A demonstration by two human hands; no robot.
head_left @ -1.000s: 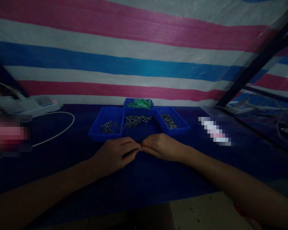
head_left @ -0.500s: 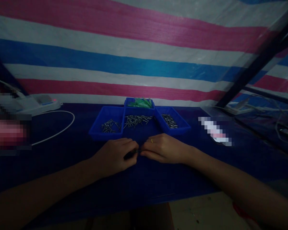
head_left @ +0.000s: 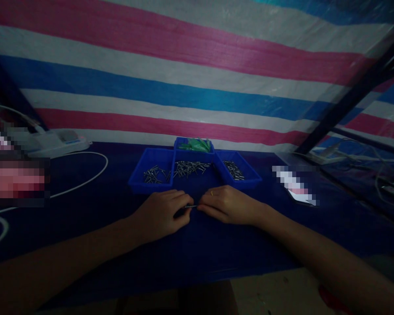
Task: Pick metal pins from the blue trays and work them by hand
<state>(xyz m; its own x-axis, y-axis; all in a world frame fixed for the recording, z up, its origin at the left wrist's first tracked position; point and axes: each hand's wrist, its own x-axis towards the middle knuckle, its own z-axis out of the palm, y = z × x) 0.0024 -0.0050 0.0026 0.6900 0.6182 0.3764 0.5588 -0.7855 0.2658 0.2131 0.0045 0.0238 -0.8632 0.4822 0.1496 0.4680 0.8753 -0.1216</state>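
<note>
Between my two hands a thin metal pin (head_left: 191,206) spans the small gap, lying roughly level. My left hand (head_left: 166,212) pinches its left end between thumb and fingers. At the other end, the thumb and curled fingers of my right hand (head_left: 228,204), with a ring on one finger, close on it. Just beyond lies a loose pile of similar metal pins (head_left: 191,168) on the dark blue table (head_left: 203,249). A blue tray (head_left: 141,173) with some pins stands left of the pile, and another blue tray (head_left: 249,175) with pins stands right.
Behind the pile is a blue bin (head_left: 180,151) with green pieces (head_left: 198,144). A phone-like object (head_left: 298,192) lies to the right. A power strip (head_left: 64,140) and a white cable (head_left: 100,155) are on the left. A striped sheet (head_left: 197,83) hangs behind the table.
The camera view has shifted slightly. The hands have drawn a little apart, and the metal pin between the fingertips shows more plainly.
</note>
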